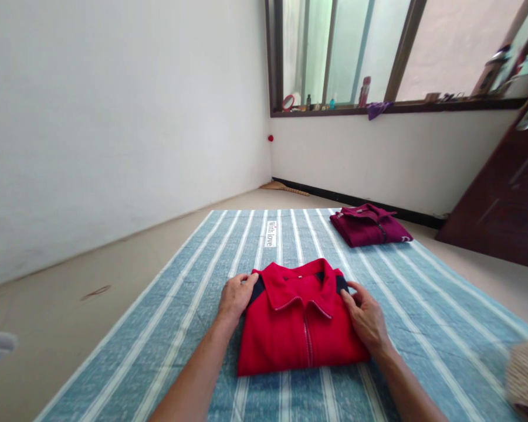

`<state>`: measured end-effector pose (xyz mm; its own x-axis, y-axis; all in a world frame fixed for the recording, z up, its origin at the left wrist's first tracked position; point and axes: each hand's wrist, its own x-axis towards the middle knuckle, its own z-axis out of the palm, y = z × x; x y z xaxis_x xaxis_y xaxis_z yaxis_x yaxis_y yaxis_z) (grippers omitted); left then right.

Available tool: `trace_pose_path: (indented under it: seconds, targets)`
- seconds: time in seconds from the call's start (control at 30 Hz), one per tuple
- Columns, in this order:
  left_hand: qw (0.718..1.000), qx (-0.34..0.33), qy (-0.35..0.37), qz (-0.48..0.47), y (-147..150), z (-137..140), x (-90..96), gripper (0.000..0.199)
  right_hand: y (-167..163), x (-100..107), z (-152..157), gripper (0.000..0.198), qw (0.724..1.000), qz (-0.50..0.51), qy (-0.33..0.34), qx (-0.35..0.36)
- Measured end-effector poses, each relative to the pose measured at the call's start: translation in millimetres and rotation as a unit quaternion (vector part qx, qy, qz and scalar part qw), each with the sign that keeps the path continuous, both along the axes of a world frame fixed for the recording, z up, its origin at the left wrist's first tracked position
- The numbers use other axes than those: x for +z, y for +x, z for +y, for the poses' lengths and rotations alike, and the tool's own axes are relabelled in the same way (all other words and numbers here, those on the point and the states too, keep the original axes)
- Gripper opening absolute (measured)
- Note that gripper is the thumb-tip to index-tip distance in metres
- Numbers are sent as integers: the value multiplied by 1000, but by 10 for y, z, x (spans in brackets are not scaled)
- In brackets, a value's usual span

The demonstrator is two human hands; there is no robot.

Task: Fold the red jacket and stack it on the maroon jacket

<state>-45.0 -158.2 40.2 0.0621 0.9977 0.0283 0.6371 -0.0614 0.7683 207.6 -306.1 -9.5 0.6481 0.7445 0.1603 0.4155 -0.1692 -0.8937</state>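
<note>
A red zip-up jacket (281, 337) with dark shoulder panels lies folded into a neat rectangle, its collar away from me and its zipper running down the middle. My left hand (236, 295) grips the jacket's left shoulder edge, fingertips pressed at the dark panel near the collar. On the opposite side, my right hand (366, 315) pinches the right shoulder edge between thumb and fingers. Some fingertips of both hands are hidden by the fabric or by the hands themselves. Beneath the jacket is a blue cloth with white stripes (193, 346).
A folded maroon garment (365, 225) rests at the cloth's far right corner. At the lower right edge sits a beige knitted item (527, 375). A white wall (127, 117) stands left, a brown door (501, 187) right. Bottles and a mirror (288, 102) line the windowsill.
</note>
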Motion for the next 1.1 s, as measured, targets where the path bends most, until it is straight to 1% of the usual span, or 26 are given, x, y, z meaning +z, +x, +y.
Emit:
trace_pose_path:
  seconds: [0.07, 0.13, 0.23, 0.37, 0.47, 0.67, 0.83, 1.1]
  targets:
    - [1000, 5, -2, 2, 13, 27, -3, 31, -7, -9, 4, 56, 1000, -16, 6, 8]
    - [1000, 6, -6, 1, 19, 38, -3, 29, -7, -22, 16, 54, 999, -27, 28, 36]
    - [1000, 0, -16, -5, 18, 33, 6, 32, 11, -51, 48, 50, 995, -33, 60, 75]
    - [1000, -14, -26, -7, 11, 33, 8, 41, 43, -75, 82, 51, 994, -28, 49, 93]
    - [1000, -15, -27, 6, 10, 64, -17, 41, 54, -73, 86, 51, 993, -26, 38, 105]
    - [998, 7, -15, 68, 34, 137, -84, 35, 56, -96, 85, 50, 994, -48, 16, 101]
    - [994, 13, -11, 107, 52, 126, -92, 33, 41, -101, 81, 49, 994, -59, 4, 93]
    - [992, 12, -10, 125, 61, 133, -68, 32, 39, -113, 80, 47, 994, -60, 25, 85]
